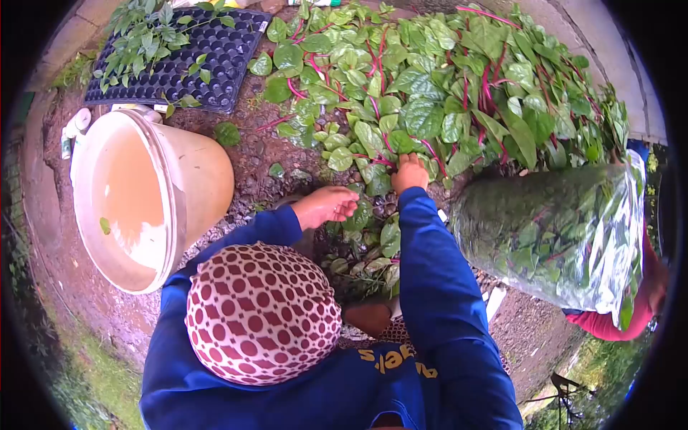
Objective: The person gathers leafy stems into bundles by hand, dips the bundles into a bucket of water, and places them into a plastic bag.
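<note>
My left hand (328, 207) is held over the ground, palm partly turned up and fingers curled in. Whatever its fingertips hold, if anything, is too small to make out. At the near edge of a large heap of leafy greens with red stems (423, 118), my right hand (410, 174) reaches in with its fingers closed at a red stem. The leaves partly hide its fingertips. Below and between the two hands lie more loose green leaves (390, 236). A knee under red-and-white patterned cloth (264, 315) rises close to my left arm.
On the left a white bucket (204, 161) holds cloudy water with a leaf floating in it. A black seedling tray (215, 61) with plants lies behind it. To the right is a clear plastic bag (552, 233) packed with greens, beside another person's red sleeve (616, 326).
</note>
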Motion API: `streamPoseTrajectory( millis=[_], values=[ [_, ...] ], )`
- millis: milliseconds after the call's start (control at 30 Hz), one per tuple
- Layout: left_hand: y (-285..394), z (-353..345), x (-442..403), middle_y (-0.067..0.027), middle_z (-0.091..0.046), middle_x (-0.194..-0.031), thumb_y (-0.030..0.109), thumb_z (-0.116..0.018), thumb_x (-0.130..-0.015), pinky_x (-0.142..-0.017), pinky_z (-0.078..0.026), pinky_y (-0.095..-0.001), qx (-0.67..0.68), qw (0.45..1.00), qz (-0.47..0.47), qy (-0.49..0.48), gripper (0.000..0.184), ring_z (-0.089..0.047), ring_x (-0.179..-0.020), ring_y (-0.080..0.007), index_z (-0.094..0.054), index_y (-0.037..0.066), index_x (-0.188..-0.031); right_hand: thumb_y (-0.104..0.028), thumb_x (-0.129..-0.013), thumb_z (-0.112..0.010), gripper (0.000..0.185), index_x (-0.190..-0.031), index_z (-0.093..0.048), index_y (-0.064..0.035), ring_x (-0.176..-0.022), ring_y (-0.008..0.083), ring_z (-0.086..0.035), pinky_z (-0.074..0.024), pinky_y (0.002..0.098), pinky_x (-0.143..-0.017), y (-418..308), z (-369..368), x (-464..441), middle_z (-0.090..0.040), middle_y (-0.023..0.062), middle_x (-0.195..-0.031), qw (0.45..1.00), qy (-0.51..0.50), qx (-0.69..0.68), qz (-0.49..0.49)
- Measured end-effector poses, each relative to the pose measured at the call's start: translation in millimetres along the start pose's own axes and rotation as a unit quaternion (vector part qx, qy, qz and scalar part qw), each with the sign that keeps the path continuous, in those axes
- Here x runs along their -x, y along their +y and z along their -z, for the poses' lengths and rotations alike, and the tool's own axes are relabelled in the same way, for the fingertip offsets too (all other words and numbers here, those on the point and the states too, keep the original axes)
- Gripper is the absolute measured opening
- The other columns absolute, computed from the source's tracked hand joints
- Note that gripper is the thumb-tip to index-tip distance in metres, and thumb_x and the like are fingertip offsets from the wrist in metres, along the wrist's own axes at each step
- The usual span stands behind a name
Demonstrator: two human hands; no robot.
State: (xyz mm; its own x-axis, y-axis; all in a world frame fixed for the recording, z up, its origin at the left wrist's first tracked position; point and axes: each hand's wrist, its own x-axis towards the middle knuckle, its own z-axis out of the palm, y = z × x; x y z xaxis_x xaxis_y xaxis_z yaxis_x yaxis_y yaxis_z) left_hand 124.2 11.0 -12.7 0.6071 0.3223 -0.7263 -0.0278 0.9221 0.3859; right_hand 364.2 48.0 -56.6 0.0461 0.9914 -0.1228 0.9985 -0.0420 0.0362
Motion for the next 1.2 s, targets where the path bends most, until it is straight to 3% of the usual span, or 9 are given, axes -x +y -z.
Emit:
streamPoseTrajectory(
  millis=[100, 267, 433, 500, 700, 767, 900, 1000, 1200],
  values=[
    [-4, -13, -6, -0.0006, -0.060, -0.097, 0.031, -0.057, -0.091, -0.078, -0.045, -0.0300, -0.002, 1.000, -0.024, 0.015, 0.024, -0.056, -0.089, -0.0122, -0.059, 0.012, -0.105, -0.022, -0.071, -0.062, 0.021, -0.088, -0.062, -0.0091, -0.097, 0.0286, -0.057, -0.0503, 0.0364, -0.078, -18, 38, 7, -0.059, 0.0111, -0.103, 0.996, -0.060, -0.064, -0.003],
    [5, -13, -15, -0.0010, -0.058, -0.110, 0.039, -0.059, -0.089, -0.088, -0.040, -0.0322, 0.066, 0.993, -0.101, 0.015, 0.036, -0.052, -0.099, -0.0118, -0.057, 0.011, -0.111, -0.027, -0.074, -0.062, 0.022, -0.084, -0.062, -0.0077, -0.066, 0.0345, -0.063, -0.0524, 0.0443, -0.059, -76, 74, 55, -0.061, 0.0156, -0.088, 0.970, -0.095, -0.220, 0.035],
    [20, 13, -4, -0.0035, -0.062, -0.102, 0.034, -0.062, -0.087, -0.071, -0.050, -0.0300, 0.202, 0.971, -0.123, 0.017, 0.029, -0.060, -0.085, -0.0129, -0.057, 0.011, -0.104, -0.027, -0.077, -0.066, 0.033, -0.098, -0.063, -0.0016, -0.088, 0.0380, -0.059, -0.0495, 0.0434, -0.075, -71, 93, 28, -0.061, 0.0196, -0.091, 0.851, -0.186, -0.421, 0.253],
    [30, 26, 8, -0.0059, -0.062, -0.104, 0.032, -0.060, -0.089, -0.070, -0.053, -0.0327, 0.234, 0.967, -0.099, 0.009, 0.030, -0.061, -0.089, -0.0159, -0.055, 0.010, -0.109, -0.019, -0.083, -0.065, 0.026, -0.102, -0.064, -0.0021, -0.068, 0.0191, -0.063, -0.0500, 0.0296, -0.062, -57, 124, -13, -0.065, 0.0082, -0.084, 0.747, -0.330, -0.575, 0.044],
    [32, 50, 29, -0.0101, -0.061, -0.113, 0.030, -0.053, -0.093, -0.074, -0.054, -0.0387, 0.252, 0.962, -0.103, 0.013, 0.034, -0.059, -0.103, -0.0217, -0.050, 0.009, -0.119, -0.012, -0.086, -0.058, 0.013, -0.094, -0.065, -0.0048, -0.065, 0.0072, -0.057, -0.0457, 0.0220, -0.055, -23, 133, -126, -0.063, -0.0022, -0.078, 0.801, -0.070, -0.591, -0.061],
    [30, 53, 31, -0.0105, -0.061, -0.113, 0.030, -0.053, -0.093, -0.075, -0.054, -0.0395, 0.248, 0.961, -0.115, 0.050, 0.032, -0.059, -0.101, -0.0212, -0.051, 0.010, -0.118, -0.011, -0.085, -0.059, 0.015, -0.095, -0.067, -0.0026, -0.071, 0.0091, -0.063, -0.0491, 0.0234, -0.064, -27, 118, -166, -0.069, 0.0043, -0.080, 0.835, 0.018, -0.550, -0.028],
    [25, 60, 37, -0.0076, -0.062, -0.106, 0.032, -0.053, -0.093, -0.070, -0.054, -0.0401, 0.260, 0.944, -0.166, 0.120, 0.033, -0.060, -0.088, -0.0188, -0.052, 0.011, -0.117, -0.043, -0.079, -0.062, 0.042, -0.099, -0.068, -0.0068, -0.090, 0.0265, -0.066, -0.0516, 0.0375, -0.079, -44, 92, -225, -0.069, 0.0119, -0.094, 0.978, -0.020, -0.199, -0.058],
    [25, 67, 45, -0.0048, -0.062, -0.101, 0.035, -0.054, -0.092, -0.066, -0.054, -0.0393, 0.295, 0.931, -0.178, 0.124, 0.033, -0.060, -0.082, -0.0179, -0.054, 0.012, -0.116, -0.050, -0.078, -0.061, 0.047, -0.100, -0.069, -0.0091, -0.095, 0.0268, -0.065, -0.0511, 0.0381, -0.081, -80, 102, -228, -0.067, 0.0105, -0.102, 0.976, -0.124, -0.084, -0.157],
    [26, 69, 64, -0.0005, -0.060, -0.089, 0.039, -0.054, -0.091, -0.061, -0.053, -0.0385, 0.325, 0.925, -0.131, 0.147, 0.033, -0.061, -0.075, -0.0166, -0.057, 0.012, -0.111, -0.045, -0.080, -0.059, 0.044, -0.106, -0.065, -0.0094, -0.099, 0.0272, -0.064, -0.0504, 0.0389, -0.084, -111, 85, -228, -0.066, 0.0108, -0.107, 0.983, -0.119, -0.078, -0.112]
  ],
)
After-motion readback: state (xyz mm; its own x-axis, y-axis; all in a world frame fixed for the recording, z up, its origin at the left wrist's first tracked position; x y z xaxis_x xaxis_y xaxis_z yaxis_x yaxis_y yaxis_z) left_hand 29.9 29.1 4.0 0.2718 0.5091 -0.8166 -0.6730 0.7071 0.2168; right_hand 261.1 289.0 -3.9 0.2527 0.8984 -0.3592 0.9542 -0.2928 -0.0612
